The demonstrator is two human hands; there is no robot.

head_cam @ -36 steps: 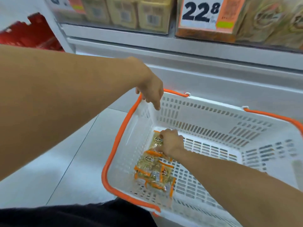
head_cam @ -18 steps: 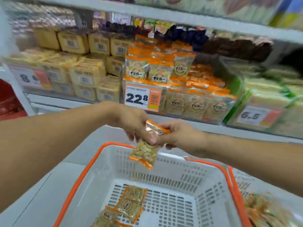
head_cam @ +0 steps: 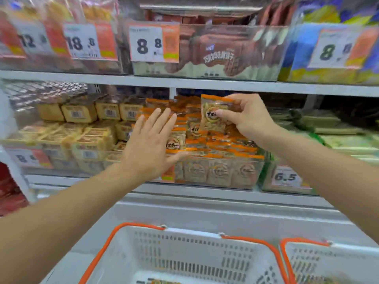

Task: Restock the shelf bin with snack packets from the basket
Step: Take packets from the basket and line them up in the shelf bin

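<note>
Right hand [head_cam: 249, 117] pinches one snack packet [head_cam: 214, 112] upright over the shelf bin [head_cam: 223, 171], not yet set down. Left hand [head_cam: 150, 146] spread flat, empty, before the stacked packets. Bin looks well filled. Basket [head_cam: 184, 257] below: a few packets seemingly left at its bottom edge.

An orange-edged clear snack packet [head_cam: 214, 113] is held upright above the clear shelf bin [head_cam: 221, 171], which is heaped with matching packets. Below the bin, the white basket [head_cam: 184, 255] perhaps holds more.
</note>
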